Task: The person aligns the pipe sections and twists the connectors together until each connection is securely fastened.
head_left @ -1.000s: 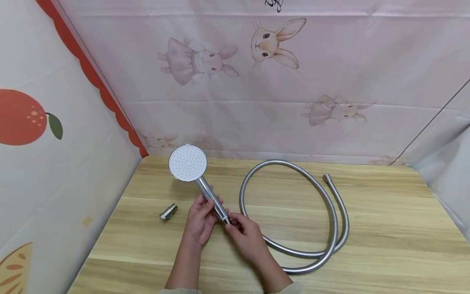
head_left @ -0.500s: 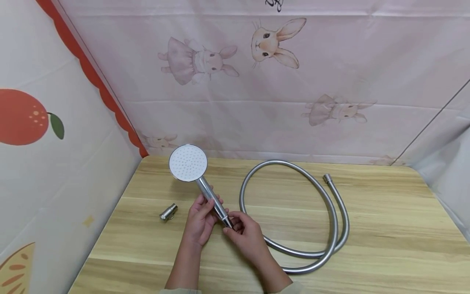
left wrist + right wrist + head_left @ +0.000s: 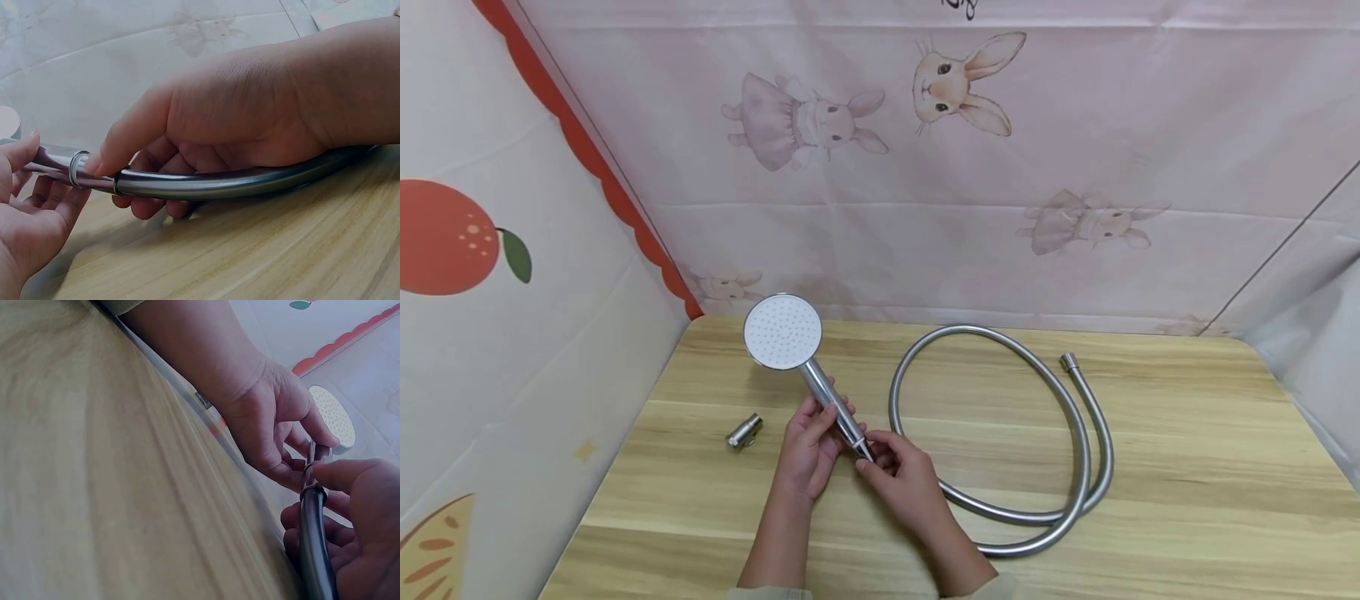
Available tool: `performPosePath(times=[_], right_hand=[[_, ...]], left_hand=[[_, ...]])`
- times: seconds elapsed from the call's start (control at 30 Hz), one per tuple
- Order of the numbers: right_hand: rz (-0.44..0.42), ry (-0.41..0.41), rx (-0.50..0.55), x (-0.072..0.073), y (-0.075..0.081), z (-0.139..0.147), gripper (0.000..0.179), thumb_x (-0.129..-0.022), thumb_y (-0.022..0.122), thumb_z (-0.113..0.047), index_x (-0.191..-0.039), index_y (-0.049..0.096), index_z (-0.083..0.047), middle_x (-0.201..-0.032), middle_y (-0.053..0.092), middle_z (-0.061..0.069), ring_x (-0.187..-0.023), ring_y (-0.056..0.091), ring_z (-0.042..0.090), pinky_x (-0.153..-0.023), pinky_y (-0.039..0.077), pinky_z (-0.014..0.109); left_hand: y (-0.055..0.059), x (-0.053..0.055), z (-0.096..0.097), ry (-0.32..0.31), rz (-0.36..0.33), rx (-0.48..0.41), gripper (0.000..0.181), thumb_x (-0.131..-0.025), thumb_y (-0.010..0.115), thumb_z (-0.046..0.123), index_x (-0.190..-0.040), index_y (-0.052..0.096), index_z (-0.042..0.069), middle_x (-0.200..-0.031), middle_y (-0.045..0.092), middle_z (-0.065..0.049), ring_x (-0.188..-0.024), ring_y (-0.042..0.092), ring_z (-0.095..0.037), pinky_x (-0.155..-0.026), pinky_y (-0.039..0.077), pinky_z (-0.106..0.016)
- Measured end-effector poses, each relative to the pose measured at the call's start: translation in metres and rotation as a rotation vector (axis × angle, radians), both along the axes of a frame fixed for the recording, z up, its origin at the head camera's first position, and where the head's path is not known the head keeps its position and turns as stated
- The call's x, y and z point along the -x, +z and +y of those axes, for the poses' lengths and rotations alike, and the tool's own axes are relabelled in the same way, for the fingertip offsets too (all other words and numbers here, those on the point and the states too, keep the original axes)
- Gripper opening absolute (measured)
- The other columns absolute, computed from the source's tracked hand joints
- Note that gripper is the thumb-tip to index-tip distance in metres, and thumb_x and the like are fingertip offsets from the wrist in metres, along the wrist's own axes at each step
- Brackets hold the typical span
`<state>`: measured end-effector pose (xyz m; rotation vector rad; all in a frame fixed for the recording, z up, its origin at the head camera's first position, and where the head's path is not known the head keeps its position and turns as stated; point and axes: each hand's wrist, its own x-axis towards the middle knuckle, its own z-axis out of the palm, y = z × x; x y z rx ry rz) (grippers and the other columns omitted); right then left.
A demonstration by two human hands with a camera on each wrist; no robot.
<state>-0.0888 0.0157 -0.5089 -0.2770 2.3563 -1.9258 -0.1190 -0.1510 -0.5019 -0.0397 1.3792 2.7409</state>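
A chrome hand shower (image 3: pixel 782 332) with a round white spray face points up and away to the left. My left hand (image 3: pixel 808 450) holds its handle, thumb on top and fingers beneath. Right at the handle's lower end, my right hand (image 3: pixel 910 483) grips the connector of the grey metal shower hose (image 3: pixel 225 186). In the left wrist view, the right thumb or fingertip touches the pale collar (image 3: pixel 78 169) at the joint, and the other fingers curl under the hose. The right wrist view shows both hands meeting at this joint (image 3: pixel 314 472).
The hose loops over the wooden table (image 3: pixel 1187 450) to the right, its free end fitting (image 3: pixel 1069 363) lying at the back right. A small metal fitting (image 3: pixel 744 433) lies left of the left hand. Printed fabric walls (image 3: pixel 850 250) stand behind and at the left.
My right thumb and fingers have shifted slightly around the connector, showing more of the chrome tip. The left hand and hand shower have hardly moved.
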Motion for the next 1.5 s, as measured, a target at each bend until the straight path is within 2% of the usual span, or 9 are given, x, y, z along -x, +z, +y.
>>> performPosePath(times=[0.13, 0.37, 0.43, 0.63, 0.77, 0.93, 1.23, 1.5], right_hand=[[-0.021, -0.014, 0.008, -0.001, 0.004, -0.001, 0.038, -0.08, 0.08, -0.01, -0.116, 0.068, -0.013, -0.093, 0.067, 0.008, -0.076, 0.059, 0.011, -0.066, 0.053, 0.02], [-0.045, -0.019, -0.02, -0.005, 0.027, -0.002, 0.035, -0.079, 0.077, 0.001, -0.113, 0.066, -0.003, -0.092, 0.066, 0.015, -0.076, 0.059, 0.017, -0.066, 0.053, 0.021], [-0.037, -0.02, -0.024, -0.004, 0.025, -0.002, 0.034, -0.081, 0.077, -0.001, -0.113, 0.066, -0.004, -0.092, 0.066, 0.013, -0.076, 0.059, 0.016, -0.066, 0.053, 0.021], [-0.02, -0.015, -0.039, -0.001, 0.007, 0.0, 0.029, -0.087, 0.075, -0.017, -0.115, 0.068, -0.013, -0.091, 0.067, 0.004, -0.078, 0.06, 0.011, -0.068, 0.053, 0.021], [-0.008, -0.013, -0.046, 0.0, 0.002, 0.001, 0.027, -0.091, 0.071, -0.023, -0.116, 0.07, -0.014, -0.092, 0.069, 0.002, -0.078, 0.061, 0.01, -0.069, 0.052, 0.021], [0.004, -0.009, -0.03, 0.0, 0.002, 0.001, 0.029, -0.089, 0.073, -0.022, -0.117, 0.069, -0.013, -0.093, 0.07, 0.004, -0.078, 0.062, 0.01, -0.069, 0.054, 0.021], [-0.013, -0.021, 0.004, 0.0, 0.005, -0.001, 0.034, -0.081, 0.079, -0.009, -0.114, 0.069, -0.011, -0.093, 0.068, 0.008, -0.076, 0.06, 0.012, -0.066, 0.054, 0.021], [0.016, -0.016, -0.021, 0.0, 0.003, 0.0, 0.027, -0.087, 0.075, -0.018, -0.113, 0.069, -0.014, -0.09, 0.068, 0.003, -0.075, 0.061, 0.011, -0.066, 0.054, 0.022]], left_hand=[[0.0, 0.0, 0.0, 0.006, -0.01, 0.001, 0.058, -0.101, 0.054, 0.013, -0.153, 0.028, 0.008, -0.111, 0.057, 0.0, -0.103, 0.062, -0.012, -0.095, 0.055, -0.042], [0.0, 0.001, 0.0, 0.003, -0.026, -0.021, 0.06, -0.101, 0.055, 0.013, -0.154, 0.027, 0.007, -0.112, 0.056, -0.002, -0.103, 0.063, -0.012, -0.096, 0.055, -0.042], [0.0, 0.001, 0.0, 0.003, -0.025, -0.021, 0.061, -0.101, 0.054, 0.012, -0.154, 0.025, 0.006, -0.112, 0.056, -0.002, -0.103, 0.063, -0.012, -0.096, 0.055, -0.042], [0.0, 0.001, 0.0, 0.007, -0.019, -0.013, 0.061, -0.101, 0.053, 0.011, -0.154, 0.023, 0.005, -0.111, 0.057, -0.001, -0.103, 0.063, -0.013, -0.095, 0.055, -0.041], [0.002, 0.0, 0.0, 0.013, -0.036, -0.025, 0.062, -0.1, 0.055, 0.012, -0.154, 0.025, 0.006, -0.11, 0.057, -0.002, -0.102, 0.063, -0.013, -0.096, 0.055, -0.042], [0.002, 0.0, 0.0, 0.01, -0.03, -0.011, 0.06, -0.101, 0.054, 0.012, -0.154, 0.026, 0.006, -0.111, 0.057, -0.002, -0.102, 0.063, -0.012, -0.097, 0.054, -0.043], [0.003, 0.0, 0.0, 0.009, -0.048, -0.006, 0.059, -0.101, 0.052, 0.011, -0.154, 0.026, 0.006, -0.111, 0.056, -0.003, -0.102, 0.063, -0.013, -0.097, 0.054, -0.043], [0.002, 0.0, 0.0, 0.012, -0.036, -0.002, 0.059, -0.101, 0.054, 0.012, -0.153, 0.027, 0.006, -0.11, 0.058, -0.002, -0.102, 0.063, -0.012, -0.098, 0.053, -0.043]])
